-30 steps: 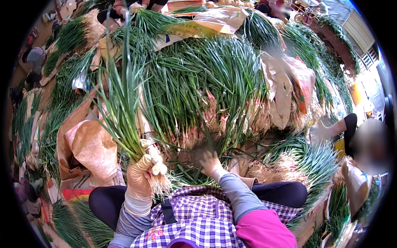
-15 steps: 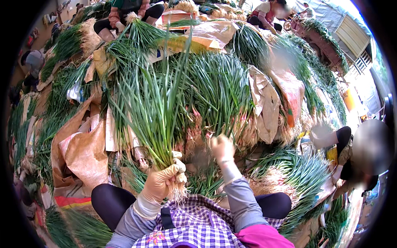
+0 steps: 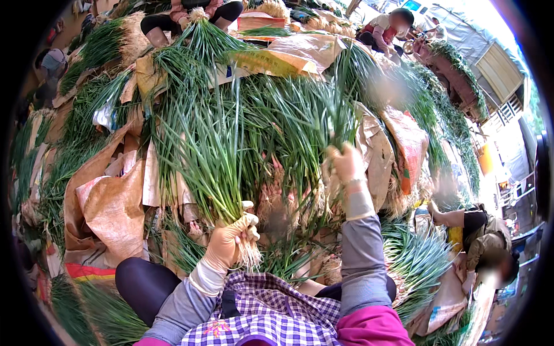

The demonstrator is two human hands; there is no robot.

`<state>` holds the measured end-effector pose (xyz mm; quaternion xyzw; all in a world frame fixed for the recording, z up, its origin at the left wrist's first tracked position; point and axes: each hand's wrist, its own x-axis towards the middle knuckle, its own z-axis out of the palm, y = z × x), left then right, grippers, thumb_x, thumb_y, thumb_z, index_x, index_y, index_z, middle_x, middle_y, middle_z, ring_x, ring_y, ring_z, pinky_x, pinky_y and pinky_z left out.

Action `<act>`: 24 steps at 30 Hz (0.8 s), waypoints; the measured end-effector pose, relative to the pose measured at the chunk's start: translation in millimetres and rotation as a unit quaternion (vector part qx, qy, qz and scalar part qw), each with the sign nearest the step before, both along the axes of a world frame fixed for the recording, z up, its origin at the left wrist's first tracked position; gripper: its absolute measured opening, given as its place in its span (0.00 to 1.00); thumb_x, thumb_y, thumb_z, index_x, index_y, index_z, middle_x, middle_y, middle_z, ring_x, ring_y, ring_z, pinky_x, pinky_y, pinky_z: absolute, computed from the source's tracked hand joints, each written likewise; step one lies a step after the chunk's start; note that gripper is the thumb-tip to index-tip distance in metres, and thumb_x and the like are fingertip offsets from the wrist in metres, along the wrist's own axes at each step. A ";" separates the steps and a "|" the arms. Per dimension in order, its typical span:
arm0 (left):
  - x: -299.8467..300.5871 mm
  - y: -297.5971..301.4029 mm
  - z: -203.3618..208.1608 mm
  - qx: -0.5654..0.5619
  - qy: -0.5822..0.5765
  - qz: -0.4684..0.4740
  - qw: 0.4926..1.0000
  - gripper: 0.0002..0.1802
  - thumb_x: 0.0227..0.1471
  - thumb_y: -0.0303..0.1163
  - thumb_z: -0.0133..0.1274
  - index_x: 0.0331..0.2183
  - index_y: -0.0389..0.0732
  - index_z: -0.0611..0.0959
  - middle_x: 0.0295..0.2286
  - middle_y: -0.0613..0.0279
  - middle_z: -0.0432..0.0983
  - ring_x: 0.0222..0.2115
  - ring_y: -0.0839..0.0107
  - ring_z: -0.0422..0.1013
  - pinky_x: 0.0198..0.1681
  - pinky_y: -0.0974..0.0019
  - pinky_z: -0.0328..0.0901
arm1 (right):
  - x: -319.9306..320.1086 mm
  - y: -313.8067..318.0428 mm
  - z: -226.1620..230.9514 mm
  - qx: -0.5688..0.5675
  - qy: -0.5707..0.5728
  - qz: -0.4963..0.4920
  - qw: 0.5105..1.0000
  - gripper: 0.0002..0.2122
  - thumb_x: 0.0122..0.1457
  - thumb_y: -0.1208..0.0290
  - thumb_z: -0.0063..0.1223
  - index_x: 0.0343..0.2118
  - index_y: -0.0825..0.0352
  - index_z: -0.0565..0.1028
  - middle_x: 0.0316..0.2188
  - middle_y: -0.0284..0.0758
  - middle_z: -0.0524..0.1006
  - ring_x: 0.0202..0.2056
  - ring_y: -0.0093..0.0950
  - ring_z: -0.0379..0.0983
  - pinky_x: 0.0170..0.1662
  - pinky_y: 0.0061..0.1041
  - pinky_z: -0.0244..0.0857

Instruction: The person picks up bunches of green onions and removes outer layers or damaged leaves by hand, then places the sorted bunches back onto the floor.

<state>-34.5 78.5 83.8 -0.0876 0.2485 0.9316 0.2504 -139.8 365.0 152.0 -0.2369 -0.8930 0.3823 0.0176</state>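
My left hand, in a pale glove, is closed around the lower stems of a bunch of green onions. The long leaves fan upward and the white roots hang below the fist. Farther out and to the right, my right hand is closed on green onion stalks at the right end of the heap before me. Those stalks are smeared by motion, and how many it grips cannot be told. Between the hands lies a thick row of green onions with reddish bases and roots toward me.
Woven sacks lie left and right of the row. A pile of green onions rests by my right knee. Other people sit at the far left, at the far right and at the right edge.
My right hand has moved forward and to the right, from near the row's root ends to stalks at its right end. My left hand still holds its bunch in nearly the same place.
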 end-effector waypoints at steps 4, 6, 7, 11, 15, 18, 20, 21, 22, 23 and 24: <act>-2.2 5.6 -10.6 -0.011 -0.024 -0.010 1.000 0.17 0.53 0.26 0.49 0.46 0.38 0.71 0.28 0.59 0.73 0.20 0.74 0.65 0.28 0.66 0.65 | -1.9 36.6 -82.4 0.159 -0.021 0.025 0.987 0.19 0.55 0.60 0.54 0.39 0.74 0.72 0.30 0.39 0.76 0.30 0.28 0.70 0.37 0.27 0.65; -1.0 -2.1 -21.9 -0.022 -0.040 -0.011 0.999 0.17 0.53 0.27 0.49 0.46 0.38 0.72 0.28 0.59 0.73 0.21 0.74 0.67 0.29 0.66 0.67 | 4.0 36.2 -95.8 -0.027 -0.012 -0.013 0.999 0.21 0.53 0.60 0.56 0.39 0.77 0.73 0.28 0.40 0.76 0.31 0.27 0.69 0.36 0.27 0.62; -1.0 -8.5 -31.4 -0.001 -0.080 -0.014 0.997 0.18 0.53 0.27 0.49 0.47 0.38 0.72 0.29 0.59 0.73 0.23 0.74 0.68 0.29 0.65 0.68 | 8.9 29.5 -97.8 -0.037 -0.013 -0.019 0.999 0.22 0.53 0.61 0.56 0.43 0.75 0.72 0.31 0.39 0.76 0.32 0.27 0.70 0.35 0.26 0.64; 1.3 -18.9 -40.6 0.004 -0.073 -0.007 0.997 0.17 0.53 0.26 0.49 0.46 0.40 0.72 0.30 0.59 0.74 0.23 0.73 0.69 0.29 0.65 0.69 | 11.0 59.9 -137.0 -0.225 -0.001 -0.035 0.974 0.21 0.53 0.65 0.56 0.46 0.73 0.70 0.37 0.38 0.76 0.33 0.27 0.71 0.37 0.26 0.65; 2.5 -30.6 -49.6 0.026 -0.093 -0.022 0.995 0.15 0.53 0.25 0.48 0.44 0.40 0.72 0.30 0.59 0.74 0.22 0.74 0.69 0.29 0.65 0.69 | 27.3 36.7 -120.2 -0.282 0.035 -0.045 0.958 0.18 0.53 0.69 0.57 0.46 0.70 0.71 0.37 0.36 0.76 0.32 0.24 0.72 0.30 0.20 0.65; 2.8 -32.7 -45.1 0.040 -0.097 -0.024 0.994 0.15 0.53 0.25 0.48 0.44 0.40 0.72 0.29 0.59 0.74 0.21 0.75 0.67 0.28 0.65 0.69 | 31.5 35.8 -115.1 -0.341 0.099 -0.043 0.934 0.16 0.52 0.72 0.58 0.44 0.69 0.73 0.35 0.33 0.77 0.31 0.21 0.71 0.29 0.17 0.64; 3.5 -31.7 -38.2 0.045 -0.100 -0.023 0.994 0.14 0.53 0.24 0.48 0.43 0.39 0.73 0.28 0.60 0.73 0.20 0.76 0.66 0.27 0.65 0.69 | 33.5 39.6 -116.6 -0.362 0.177 -0.054 0.914 0.14 0.51 0.74 0.59 0.42 0.68 0.74 0.33 0.31 0.77 0.30 0.19 0.71 0.29 0.16 0.63; 4.6 -34.1 -33.8 0.040 -0.103 -0.018 0.994 0.13 0.52 0.24 0.49 0.42 0.38 0.73 0.27 0.60 0.73 0.20 0.76 0.66 0.27 0.65 0.69 | 32.7 32.4 -113.3 -0.375 0.213 -0.057 0.900 0.14 0.51 0.74 0.59 0.41 0.67 0.74 0.33 0.30 0.77 0.30 0.18 0.71 0.28 0.16 0.62; 5.3 -35.9 -31.0 0.035 -0.105 -0.013 0.994 0.12 0.52 0.24 0.49 0.41 0.38 0.73 0.27 0.60 0.73 0.19 0.76 0.66 0.27 0.66 0.69 | 36.4 24.5 -103.5 -0.369 0.211 -0.072 0.902 0.11 0.52 0.74 0.57 0.39 0.70 0.74 0.27 0.29 0.76 0.28 0.18 0.71 0.28 0.16 0.66; 5.2 -37.5 -30.3 0.029 -0.095 -0.022 0.995 0.11 0.52 0.24 0.49 0.40 0.36 0.74 0.25 0.61 0.73 0.20 0.75 0.67 0.27 0.66 0.69 | 36.3 23.0 -102.8 -0.371 0.193 -0.063 0.906 0.11 0.53 0.74 0.57 0.39 0.70 0.74 0.27 0.29 0.76 0.28 0.18 0.71 0.28 0.17 0.66; 4.9 -39.0 -28.5 0.023 -0.085 -0.032 0.996 0.09 0.51 0.24 0.49 0.38 0.35 0.75 0.24 0.61 0.72 0.20 0.74 0.68 0.27 0.66 0.68 | 37.9 20.5 -98.4 -0.372 0.175 -0.055 0.910 0.11 0.53 0.74 0.56 0.39 0.70 0.74 0.27 0.29 0.76 0.27 0.18 0.71 0.29 0.18 0.67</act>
